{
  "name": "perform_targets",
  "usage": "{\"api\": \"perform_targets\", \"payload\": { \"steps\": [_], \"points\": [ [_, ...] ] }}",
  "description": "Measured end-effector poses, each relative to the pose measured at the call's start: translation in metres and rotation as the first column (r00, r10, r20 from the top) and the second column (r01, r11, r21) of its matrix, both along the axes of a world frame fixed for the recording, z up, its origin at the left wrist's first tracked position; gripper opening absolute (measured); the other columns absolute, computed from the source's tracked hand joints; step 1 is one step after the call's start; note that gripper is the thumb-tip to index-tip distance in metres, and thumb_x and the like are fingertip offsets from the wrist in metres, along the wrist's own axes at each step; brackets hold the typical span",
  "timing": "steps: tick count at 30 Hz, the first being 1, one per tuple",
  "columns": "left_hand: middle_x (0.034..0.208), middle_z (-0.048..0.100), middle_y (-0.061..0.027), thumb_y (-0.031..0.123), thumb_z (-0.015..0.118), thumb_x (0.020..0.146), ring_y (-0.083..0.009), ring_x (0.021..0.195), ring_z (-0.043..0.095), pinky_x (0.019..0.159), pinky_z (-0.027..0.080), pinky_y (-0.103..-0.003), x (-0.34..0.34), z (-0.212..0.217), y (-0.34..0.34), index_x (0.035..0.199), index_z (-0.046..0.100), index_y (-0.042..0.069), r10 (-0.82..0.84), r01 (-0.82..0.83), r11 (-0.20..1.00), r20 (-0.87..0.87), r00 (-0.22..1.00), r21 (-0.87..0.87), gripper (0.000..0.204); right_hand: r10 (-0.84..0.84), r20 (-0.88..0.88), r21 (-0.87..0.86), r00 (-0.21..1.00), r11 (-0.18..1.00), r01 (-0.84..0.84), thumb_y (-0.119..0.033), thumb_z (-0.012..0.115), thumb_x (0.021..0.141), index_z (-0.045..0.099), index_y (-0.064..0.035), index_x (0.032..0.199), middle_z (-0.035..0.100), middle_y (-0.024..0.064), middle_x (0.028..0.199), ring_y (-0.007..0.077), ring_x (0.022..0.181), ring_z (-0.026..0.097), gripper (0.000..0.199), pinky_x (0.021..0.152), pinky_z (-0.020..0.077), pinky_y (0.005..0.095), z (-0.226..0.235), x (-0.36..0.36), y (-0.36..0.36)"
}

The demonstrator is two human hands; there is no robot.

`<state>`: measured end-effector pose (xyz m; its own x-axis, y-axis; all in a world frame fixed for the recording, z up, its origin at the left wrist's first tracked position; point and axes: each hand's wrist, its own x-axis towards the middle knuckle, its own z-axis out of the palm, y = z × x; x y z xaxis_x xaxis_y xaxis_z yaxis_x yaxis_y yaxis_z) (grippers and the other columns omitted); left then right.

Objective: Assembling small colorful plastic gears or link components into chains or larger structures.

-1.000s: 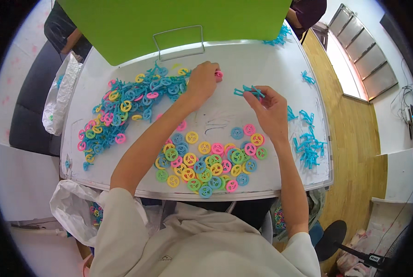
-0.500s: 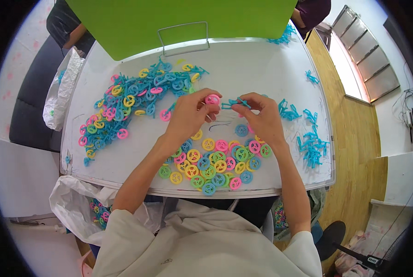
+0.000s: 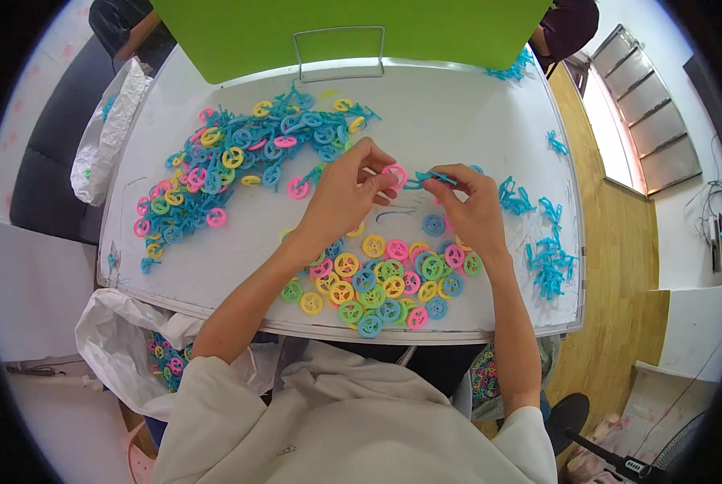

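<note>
My left hand (image 3: pixel 346 192) pinches a small pink plastic wheel (image 3: pixel 395 173) between thumb and fingertips. Close to its right, my right hand (image 3: pixel 472 206) grips a blue forked plastic piece (image 3: pixel 430 178), its prongs pointing at the wheel. Whether the two parts touch, I cannot tell. Below my hands lies a spread of loose spoked wheels (image 3: pixel 373 297) in pink, yellow, green and blue. Beyond my left forearm is a heap of blue pieces with coloured wheels among them (image 3: pixel 248 145). Several bare blue forked pieces (image 3: pixel 548 266) lie to the right.
A green panel (image 3: pixel 345 36) with a wire handle (image 3: pixel 338 55) stands across the back of the white table (image 3: pixel 445 105). White sacks (image 3: pixel 106 355) are at the lower left and far left (image 3: pixel 102 161). Parts of other people show behind the panel's two sides.
The pink wheel and the blue piece are closer together, and the wheel now shows its ring more openly. My head view has shifted slightly. Both hands keep their hold.
</note>
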<state>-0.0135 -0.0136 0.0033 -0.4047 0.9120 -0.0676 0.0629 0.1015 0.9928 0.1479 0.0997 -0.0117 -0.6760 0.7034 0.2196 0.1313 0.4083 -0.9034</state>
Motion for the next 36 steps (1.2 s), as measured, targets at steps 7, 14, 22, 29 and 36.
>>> {"api": "perform_targets", "payload": {
  "steps": [7, 14, 22, 29, 36],
  "points": [
    [0.097, 0.062, -0.0090, 0.004, 0.060, 0.089, -0.0159, 0.086, 0.065, 0.071, 0.058, -0.028, 0.003, 0.007, -0.001, 0.109, 0.060, -0.002, -0.024, 0.023, 1.000, 0.076, 0.997, 0.013, 0.021, 0.042, -0.012, 0.023, 0.999, 0.999, -0.042, -0.007, 0.067, 0.082, 0.067, 0.0025, 0.097, 0.068, 0.0071, 0.082, 0.0113, 0.073, 0.061, 0.018, 0.068, 0.0481, 0.0260, -0.001, -0.002, -0.006],
    [0.098, 0.063, -0.0089, -0.007, 0.057, 0.085, -0.0164, 0.090, 0.065, 0.079, 0.056, -0.027, 0.004, -0.003, -0.001, 0.103, 0.062, -0.003, -0.005, 0.005, 1.000, 0.002, 1.000, 0.004, 0.019, 0.043, 0.029, 0.001, 0.999, 0.999, -0.043, -0.006, 0.067, 0.081, 0.067, 0.0026, 0.096, 0.068, 0.0075, 0.082, 0.0113, 0.074, 0.060, 0.017, 0.067, 0.0478, 0.0262, 0.003, -0.002, -0.011],
    [0.100, 0.063, -0.0112, -0.007, 0.055, 0.086, -0.0177, 0.089, 0.064, 0.080, 0.056, -0.027, 0.009, -0.013, -0.002, 0.104, 0.062, -0.002, 0.016, 0.016, 0.993, -0.266, 0.964, 0.121, 0.020, 0.068, 0.041, -0.260, 0.997, 0.964, -0.055, -0.010, 0.065, 0.087, 0.065, 0.0014, 0.100, 0.067, 0.0045, 0.082, 0.0061, 0.069, 0.058, 0.018, 0.059, 0.0450, 0.0206, 0.005, -0.001, -0.005],
    [0.103, 0.063, -0.0115, 0.005, 0.058, 0.091, -0.0160, 0.091, 0.064, 0.082, 0.055, -0.027, 0.007, -0.004, -0.001, 0.113, 0.061, -0.002, 0.064, -0.071, 0.995, 0.085, 0.994, 0.076, 0.024, 0.054, -0.001, -0.103, 0.999, 0.993, -0.054, -0.006, 0.066, 0.084, 0.059, -0.0019, 0.112, 0.066, 0.0036, 0.088, 0.0065, 0.071, 0.056, 0.028, 0.066, 0.0466, 0.0206, 0.003, -0.003, -0.010],
    [0.103, 0.064, -0.0095, 0.009, 0.059, 0.091, -0.0145, 0.091, 0.064, 0.083, 0.054, -0.027, 0.011, -0.006, -0.004, 0.114, 0.061, -0.002, 0.005, -0.018, 0.994, 0.128, 0.992, 0.105, 0.026, 0.004, -0.046, 0.067, 0.999, 0.998, -0.001, -0.005, 0.073, 0.077, 0.067, -0.0012, 0.101, 0.067, 0.0019, 0.090, 0.0061, 0.072, 0.055, 0.025, 0.070, 0.0469, 0.0219, 0.009, -0.004, -0.014]
  ]
}}
